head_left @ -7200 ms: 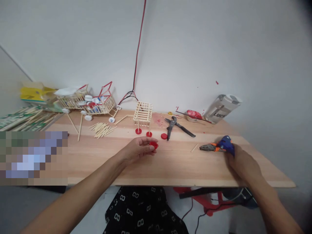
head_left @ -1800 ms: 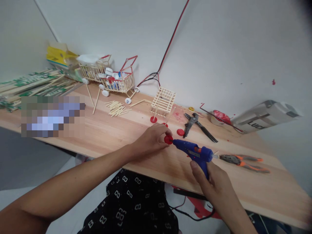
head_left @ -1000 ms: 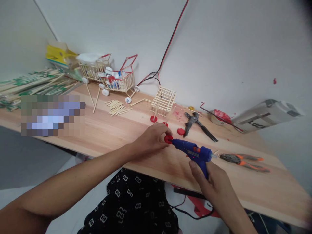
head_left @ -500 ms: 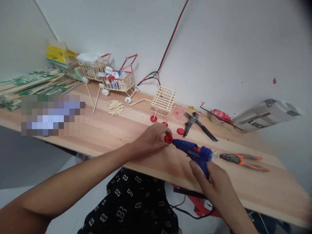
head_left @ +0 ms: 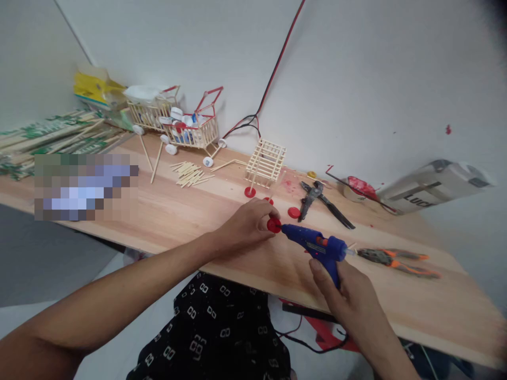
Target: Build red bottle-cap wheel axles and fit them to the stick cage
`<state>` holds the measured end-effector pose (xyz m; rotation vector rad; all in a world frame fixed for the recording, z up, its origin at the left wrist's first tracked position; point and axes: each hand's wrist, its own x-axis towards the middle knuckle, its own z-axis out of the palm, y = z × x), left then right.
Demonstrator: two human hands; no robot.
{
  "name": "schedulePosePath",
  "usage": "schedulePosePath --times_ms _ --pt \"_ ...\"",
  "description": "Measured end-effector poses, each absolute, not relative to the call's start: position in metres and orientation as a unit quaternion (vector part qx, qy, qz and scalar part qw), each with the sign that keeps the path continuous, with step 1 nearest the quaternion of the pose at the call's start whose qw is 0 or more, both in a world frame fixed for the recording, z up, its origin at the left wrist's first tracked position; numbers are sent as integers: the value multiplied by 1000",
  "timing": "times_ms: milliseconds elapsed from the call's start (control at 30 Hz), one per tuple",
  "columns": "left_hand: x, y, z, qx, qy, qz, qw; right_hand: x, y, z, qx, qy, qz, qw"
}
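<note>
Between the thumb and fingers of my left hand (head_left: 253, 220) is a red bottle cap (head_left: 273, 226), its face turned toward the right. My right hand (head_left: 352, 295) is wrapped round the handle of a blue hot glue gun (head_left: 312, 241). The gun's nozzle tip meets the cap or sits right at it. Just beyond my left hand stands a small stick-built cart frame (head_left: 265, 162), with red caps (head_left: 250, 192) at the ends of its legs. Another red cap (head_left: 293, 212) lies flat on the table beside black pliers (head_left: 317, 199).
Orange-handled pliers (head_left: 396, 258) lie at right. Farther back are a pile of short sticks (head_left: 190, 174), a finished cart holding caps (head_left: 194, 132), bundled sticks (head_left: 51, 137), a red-stained cup (head_left: 358, 189) and a grey package (head_left: 431, 190). A cable (head_left: 277, 68) runs down the wall.
The glue gun has shifted very slightly to the right, its tip still at the cap. My left hand keeps its hold and place.
</note>
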<state>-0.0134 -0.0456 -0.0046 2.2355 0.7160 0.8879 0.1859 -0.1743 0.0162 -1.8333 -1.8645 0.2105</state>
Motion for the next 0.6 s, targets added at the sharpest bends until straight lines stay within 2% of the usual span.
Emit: schedulePosePath --times_ms 600 --pt "-13 -45 -9 850 260 338 308 184 -176 17 -671 -689 88 260"
